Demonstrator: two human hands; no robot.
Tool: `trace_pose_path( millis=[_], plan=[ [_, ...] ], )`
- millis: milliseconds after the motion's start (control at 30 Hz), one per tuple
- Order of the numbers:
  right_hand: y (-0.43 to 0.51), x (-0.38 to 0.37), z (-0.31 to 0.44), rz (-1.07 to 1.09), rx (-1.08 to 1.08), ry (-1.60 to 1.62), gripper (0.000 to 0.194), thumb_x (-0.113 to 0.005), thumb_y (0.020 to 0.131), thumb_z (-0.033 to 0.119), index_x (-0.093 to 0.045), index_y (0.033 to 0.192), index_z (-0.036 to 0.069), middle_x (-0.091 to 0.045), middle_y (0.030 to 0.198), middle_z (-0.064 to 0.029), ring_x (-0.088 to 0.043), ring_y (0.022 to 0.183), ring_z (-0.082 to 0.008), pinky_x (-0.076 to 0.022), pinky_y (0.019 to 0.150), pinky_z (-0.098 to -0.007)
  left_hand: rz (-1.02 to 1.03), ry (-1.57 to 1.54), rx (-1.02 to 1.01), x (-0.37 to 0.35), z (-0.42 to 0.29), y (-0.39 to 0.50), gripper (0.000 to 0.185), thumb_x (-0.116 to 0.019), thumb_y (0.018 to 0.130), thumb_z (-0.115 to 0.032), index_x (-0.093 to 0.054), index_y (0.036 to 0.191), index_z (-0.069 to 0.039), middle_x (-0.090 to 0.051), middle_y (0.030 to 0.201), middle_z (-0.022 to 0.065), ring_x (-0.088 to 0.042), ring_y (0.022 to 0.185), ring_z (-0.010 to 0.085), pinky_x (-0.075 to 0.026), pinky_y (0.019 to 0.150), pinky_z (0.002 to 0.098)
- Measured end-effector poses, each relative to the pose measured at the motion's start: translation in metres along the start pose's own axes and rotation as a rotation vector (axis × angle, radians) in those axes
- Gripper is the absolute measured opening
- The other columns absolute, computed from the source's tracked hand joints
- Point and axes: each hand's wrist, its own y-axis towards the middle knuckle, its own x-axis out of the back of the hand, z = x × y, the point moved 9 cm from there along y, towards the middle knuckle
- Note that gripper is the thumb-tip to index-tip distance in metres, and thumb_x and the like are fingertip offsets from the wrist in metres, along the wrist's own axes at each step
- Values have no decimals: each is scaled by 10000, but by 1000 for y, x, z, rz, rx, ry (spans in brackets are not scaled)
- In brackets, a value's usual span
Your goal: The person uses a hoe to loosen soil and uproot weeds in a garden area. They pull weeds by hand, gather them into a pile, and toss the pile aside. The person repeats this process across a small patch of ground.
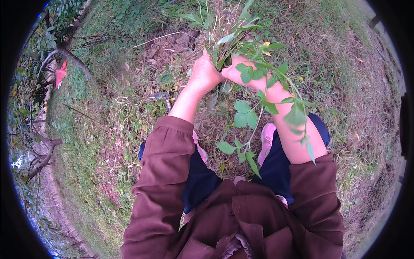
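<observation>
A bundle of uprooted-looking weeds and dry grass point(226, 39) is gripped between both hands in front of me. My left hand point(206, 73) closes round its left side, with the thumb pointing up along the stems. On the right side my right hand point(241, 71) holds the same bundle, partly covered by leaves. A long leafy stem point(245, 115) hangs from the bundle over my right forearm. Near my left forearm, a small hand tool with a metal head point(161, 95) lies in the grass; its lower part is hidden by my arm.
Bare broken soil point(173, 47) shows beyond my left hand. Tree branches point(76, 61) and a red object point(60, 74) are at the left. My pink shoes point(266, 139) stand on ground with dry and green grass point(349, 136).
</observation>
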Motion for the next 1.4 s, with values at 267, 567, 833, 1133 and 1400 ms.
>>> trace_pose_path(
  millis=[267, 567, 833, 1133, 1400],
  plan=[
    [-1, 20, 64, -295, 223, -474, 289, -539, 851, 318, -622, 953, 60, -674, 872, -94, -635, 789, -267, -496, 711, -361, -92, -193, 29, 24, 1, 6, 489, -801, 609, -122, -605, 1051, -49, -675, 994, 101, -644, 912, 174, -499, 826, 306],
    [7, 59, 52, -281, 46, 652, 417, -700, 809, 243, -592, 1120, -12, -661, 952, -88, -623, 887, -153, -490, 846, -292, -263, -803, 185, 71, 46, 21, 426, -741, 664, 29, -570, 1051, -14, -629, 1009, 98, -609, 861, 185, -502, 800, 322],
    [15, 34, 65, -168, 56, -268, 1119, -815, 576, 446, -213, 1408, 2, -299, 1424, -243, -283, 1344, -317, -215, 1121, -413, -499, -998, 371, 94, 68, 10, 369, -718, 693, -12, -596, 1035, 56, -644, 980, 136, -631, 863, 230, -515, 758, 314],
    [20, 6, 55, -49, -34, -416, 1278, -849, 450, 476, -162, 1367, -92, -395, 1329, -300, -410, 1249, -368, -239, 1100, -441, -204, -1119, 127, 26, 11, 7, 376, -688, 732, -46, -596, 1089, 28, -636, 1049, 103, -606, 922, 211, -453, 875, 340],
    [18, 24, 61, 20, -54, -331, 1204, -885, 456, 343, -202, 1342, -105, -590, 1091, -264, -589, 1020, -354, -471, 881, -369, -167, -1286, 187, 21, 28, 14, 520, -668, 733, 16, -482, 1217, 51, -581, 1138, 143, -566, 1028, 254, -431, 947, 369]
  ],
)
